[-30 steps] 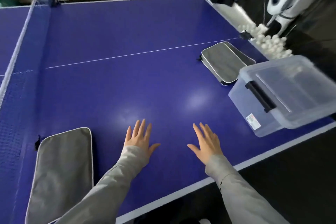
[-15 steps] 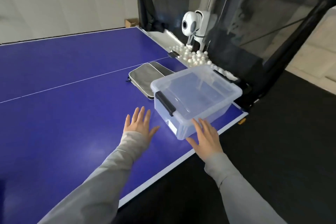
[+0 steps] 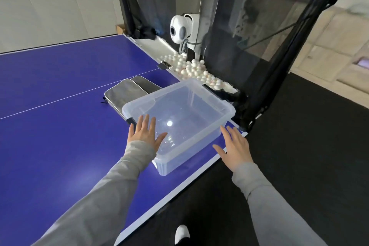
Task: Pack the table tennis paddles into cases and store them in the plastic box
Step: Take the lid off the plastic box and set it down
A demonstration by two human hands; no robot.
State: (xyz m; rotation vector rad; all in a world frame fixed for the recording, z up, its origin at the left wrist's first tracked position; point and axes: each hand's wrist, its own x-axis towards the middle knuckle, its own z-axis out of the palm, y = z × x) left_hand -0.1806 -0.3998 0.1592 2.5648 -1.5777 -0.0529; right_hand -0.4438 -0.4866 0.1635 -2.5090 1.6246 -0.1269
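A clear plastic box with no lid stands near the right corner of the blue table; nothing lies inside it. My left hand hovers flat with spread fingers at the box's near left rim. My right hand is spread just right of the box, over the table's edge. Neither hand holds anything. A grey paddle case lies flat behind the box, partly hidden by it. No bare paddle is in view.
A white ball-feeding machine stands past the table's end, with several white balls in its tray. A black catch net rises to the right. Dark floor lies beside the table, and a white shoe shows below.
The view has swung right, from the table's middle to the box. A second grey case at the left has left the view. Both hands now flank the box.
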